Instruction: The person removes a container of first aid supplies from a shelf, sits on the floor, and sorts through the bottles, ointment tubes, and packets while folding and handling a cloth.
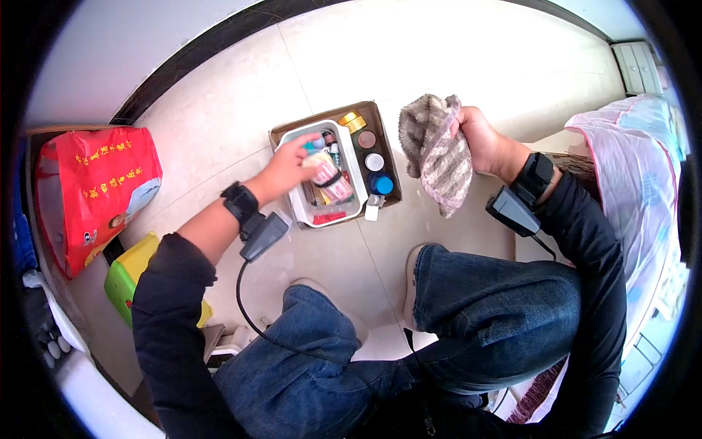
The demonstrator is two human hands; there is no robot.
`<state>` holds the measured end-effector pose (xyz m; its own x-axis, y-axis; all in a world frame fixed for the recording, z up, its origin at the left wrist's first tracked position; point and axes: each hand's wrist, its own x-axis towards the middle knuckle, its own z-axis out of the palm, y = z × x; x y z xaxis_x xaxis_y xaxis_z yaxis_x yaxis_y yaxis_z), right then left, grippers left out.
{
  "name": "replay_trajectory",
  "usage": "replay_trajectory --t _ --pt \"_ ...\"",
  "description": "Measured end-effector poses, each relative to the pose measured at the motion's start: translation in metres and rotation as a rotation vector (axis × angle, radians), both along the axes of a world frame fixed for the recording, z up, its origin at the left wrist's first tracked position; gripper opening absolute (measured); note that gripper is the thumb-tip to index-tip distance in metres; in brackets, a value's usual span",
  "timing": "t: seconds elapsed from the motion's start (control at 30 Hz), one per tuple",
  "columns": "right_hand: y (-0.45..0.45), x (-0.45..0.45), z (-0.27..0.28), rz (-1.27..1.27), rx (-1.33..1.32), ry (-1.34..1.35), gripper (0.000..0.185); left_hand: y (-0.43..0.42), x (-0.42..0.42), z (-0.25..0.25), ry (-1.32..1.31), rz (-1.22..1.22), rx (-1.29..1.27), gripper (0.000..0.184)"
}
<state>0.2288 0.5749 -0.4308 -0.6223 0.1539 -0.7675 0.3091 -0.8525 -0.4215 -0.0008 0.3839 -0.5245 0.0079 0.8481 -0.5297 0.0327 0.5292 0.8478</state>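
My left hand (287,167) is over a white plastic basin (292,201), its fingers and thumb closed around the upper end of a pink-and-white bottle (333,183) with a dark band. The bottle is slightly blurred and tilted, its lower end among the basin's contents. Other small bottles (334,152) and a red packet (329,217) lie in the basin. Off to the right, my right hand (482,143) grips a grey-and-brown striped cloth (437,150), which hangs bunched above the floor.
The basin sits in a shallow cardboard box (380,121) beside a yellow-lidded jar (352,121), a white-capped bottle (374,162) and a blue-capped bottle (380,184). A red bag (99,190) and a green-yellow container (130,274) stand left. Pale patterned fabric (636,175) drapes at right.
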Motion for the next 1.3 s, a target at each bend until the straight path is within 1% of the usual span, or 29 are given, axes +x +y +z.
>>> replay_trajectory --t 0.03,0.07,0.1,0.17,0.2,0.23,0.3,0.33,0.37,0.43,0.47,0.5,0.57,0.6,0.63,0.67,0.7,0.73,0.8,0.83,0.9,0.97,1.03,1.07,1.1,1.17,1.2,1.23,1.3 --pt "-0.001 -0.002 0.001 0.009 0.013 0.012 0.055 0.002 -0.007 0.007 -0.077 0.051 0.004 0.041" --pt "-0.002 -0.002 0.002 0.018 0.026 0.024 0.056 0.003 -0.013 0.014 -0.135 0.126 0.009 0.031" --pt "-0.002 -0.003 0.002 0.017 0.027 0.023 0.056 0.005 -0.018 0.021 -0.136 0.125 0.010 0.031" --pt "-0.002 -0.005 0.001 0.044 0.070 -0.013 0.056 0.009 -0.027 0.039 -0.103 0.237 0.008 0.025" --pt "-0.004 -0.006 0.005 0.029 0.078 0.000 0.053 0.011 -0.029 0.048 -0.086 0.233 0.026 0.022" --pt "-0.007 -0.009 0.009 0.032 0.077 -0.001 0.053 0.012 -0.031 0.053 -0.087 0.235 0.025 0.022" --pt "-0.011 -0.014 0.013 -0.002 0.232 -0.059 0.048 0.011 -0.035 0.059 -0.162 0.300 0.050 0.021" --pt "-0.010 -0.013 0.010 -0.020 0.215 -0.023 0.041 0.012 -0.034 0.067 -0.184 0.302 0.047 0.022" --pt "-0.011 -0.014 0.010 -0.016 0.215 -0.024 0.041 0.013 -0.032 0.077 -0.185 0.306 0.046 0.022" --pt "-0.015 -0.017 0.014 -0.022 0.257 0.021 0.036 0.014 -0.026 0.095 -0.270 0.320 0.077 0.021" --pt "-0.019 -0.018 0.020 -0.008 0.300 0.071 0.028 0.014 -0.024 0.098 -0.272 0.319 0.077 0.021" --pt "-0.024 -0.019 0.024 -0.010 0.301 0.068 0.028 0.014 -0.023 0.101 -0.304 0.362 0.121 0.020" --pt "-0.034 -0.018 0.029 0.185 0.747 0.144 0.032 0.014 -0.017 0.106 -0.337 0.404 0.164 0.020" --pt "-0.039 -0.015 0.025 0.319 1.110 0.240 0.033 0.015 -0.012 0.108 -0.421 0.407 0.153 0.021" --pt "-0.045 -0.015 0.030 0.402 1.342 0.359 0.037 0.015 -0.008 0.110 -0.504 0.411 0.141 0.022" --pt "-0.049 -0.019 0.038 0.530 1.541 0.450 0.039 0.014 -0.005 0.108 -0.504 0.415 0.140 0.022" --pt "-0.052 -0.023 0.045 0.661 1.737 0.543 0.042 0.012 -0.002 0.104 -0.444 0.338 0.175 0.023" --pt "-0.057 -0.026 0.048 0.661 1.737 0.545 0.042 0.012 0.002 0.103 -0.383 0.260 0.208 0.025" --pt "-0.065 -0.031 0.052 0.724 2.332 0.747 0.039 0.010 0.013 0.109 -0.379 0.231 0.226 0.026" --pt "-0.067 -0.033 0.051 0.723 2.332 0.747 0.039 0.010 0.019 0.113 -0.377 0.201 0.242 0.027" --pt "-0.070 -0.033 0.050 0.768 2.527 0.796 0.044 0.011 0.024 0.116 -0.353 0.175 0.262 0.030" --pt "-0.068 -0.032 0.049 0.811 2.491 0.762 0.043 0.014 0.021 0.117 -0.215 0.065 0.270 0.036" --pt "-0.066 -0.033 0.048 0.870 2.450 0.578 0.033 0.016 0.020 0.118 -0.211 0.049 0.261 0.038" --pt "-0.065 -0.034 0.047 0.871 2.431 0.563 0.033 0.016 0.020 0.117 -0.193 0.026 0.253 0.037" --pt "-0.063 -0.034 0.047 0.871 2.431 0.563 0.033 0.017 0.019 0.116 -0.174 0.003 0.246 0.037" --pt "-0.056 -0.035 0.046 0.895 2.477 0.535 0.041 0.019 0.015 0.114 -0.158 0.001 0.230 0.035" --pt "-0.052 -0.034 0.045 0.891 2.458 0.481 0.043 0.019 0.012 0.112 -0.141 -0.001 0.215 0.033" --pt "-0.047 -0.034 0.043 0.891 2.458 0.480 0.043 0.020 0.008 0.109 -0.141 -0.001 0.216 0.033" --pt "-0.037 -0.035 0.041 0.894 2.404 0.263 0.037 0.020 0.002 0.103 -0.130 0.022 0.195 0.031"
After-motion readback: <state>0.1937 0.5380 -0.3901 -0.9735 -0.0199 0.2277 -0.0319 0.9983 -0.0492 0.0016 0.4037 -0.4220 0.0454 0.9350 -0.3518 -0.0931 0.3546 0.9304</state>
